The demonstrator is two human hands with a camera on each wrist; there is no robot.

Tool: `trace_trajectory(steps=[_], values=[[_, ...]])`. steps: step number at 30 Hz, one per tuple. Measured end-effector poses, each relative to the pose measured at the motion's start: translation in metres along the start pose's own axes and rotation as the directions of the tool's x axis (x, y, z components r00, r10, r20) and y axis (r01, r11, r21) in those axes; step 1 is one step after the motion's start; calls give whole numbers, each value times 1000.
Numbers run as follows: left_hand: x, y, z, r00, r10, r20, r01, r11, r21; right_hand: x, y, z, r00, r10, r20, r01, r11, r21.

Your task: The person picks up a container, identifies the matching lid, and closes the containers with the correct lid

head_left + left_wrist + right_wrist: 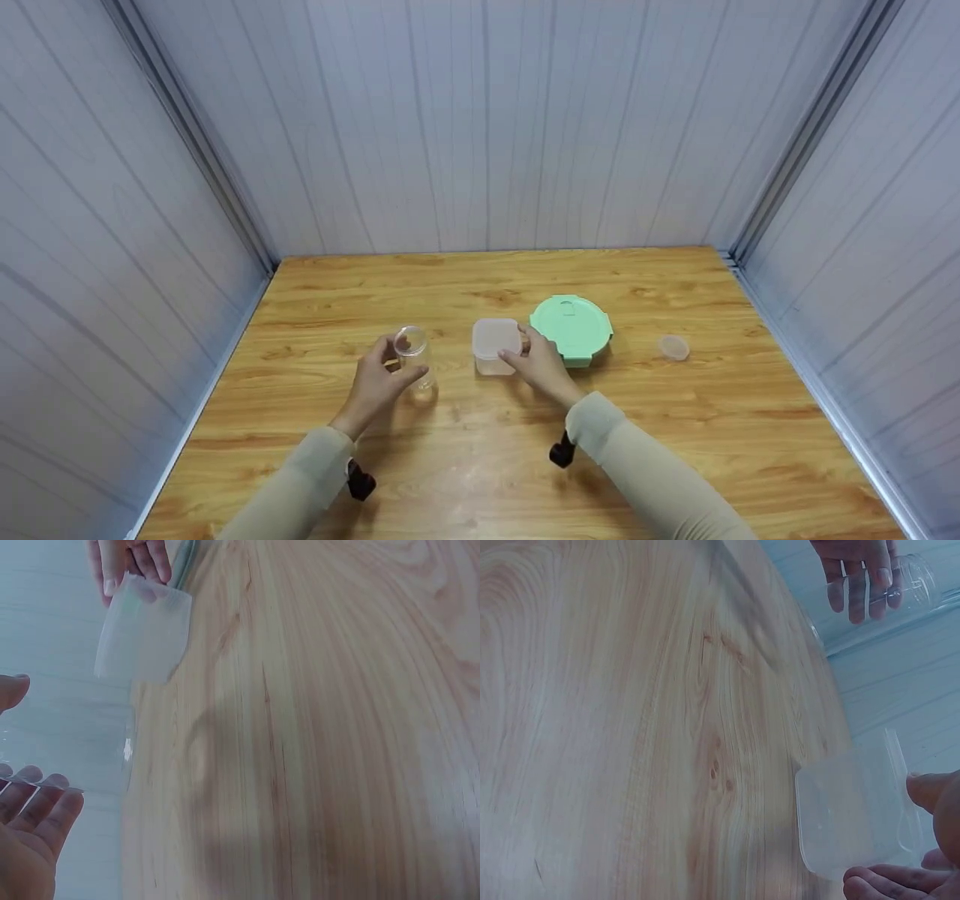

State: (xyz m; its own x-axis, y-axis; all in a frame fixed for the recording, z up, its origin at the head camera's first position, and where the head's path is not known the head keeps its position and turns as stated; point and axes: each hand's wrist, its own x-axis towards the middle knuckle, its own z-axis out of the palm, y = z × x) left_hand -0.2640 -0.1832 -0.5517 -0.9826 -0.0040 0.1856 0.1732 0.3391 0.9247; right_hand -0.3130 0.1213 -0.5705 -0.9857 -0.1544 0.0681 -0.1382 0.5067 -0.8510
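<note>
My left hand (379, 382) grips a tall clear jar (420, 358), thumb on the near side and fingers round the far side. Its round mouth faces up, and the fingers show through its wall in the right wrist view. To the right, my right hand (546, 369) holds a square translucent plastic container (496, 337) with a frosted lid. The thumb lies at the lid's near right corner, the fingers along the right side. From the left wrist view the same container (146, 634) appears at the top, the right fingers at its edge.
A round mint-green lidded food container (570, 326) stands right beside my right hand. Farther right lies a small round translucent piece (674, 347) on the wooden table (465, 442). Pale panel walls (480, 135) enclose the back and both sides.
</note>
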Motion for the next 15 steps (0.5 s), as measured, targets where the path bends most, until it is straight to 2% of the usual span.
trace_trajectory(steps=[15], values=[[-12,19,22,995,54,81,-52,998,-30,-1,0,0,1000,14,-14,-14,1000,16]])
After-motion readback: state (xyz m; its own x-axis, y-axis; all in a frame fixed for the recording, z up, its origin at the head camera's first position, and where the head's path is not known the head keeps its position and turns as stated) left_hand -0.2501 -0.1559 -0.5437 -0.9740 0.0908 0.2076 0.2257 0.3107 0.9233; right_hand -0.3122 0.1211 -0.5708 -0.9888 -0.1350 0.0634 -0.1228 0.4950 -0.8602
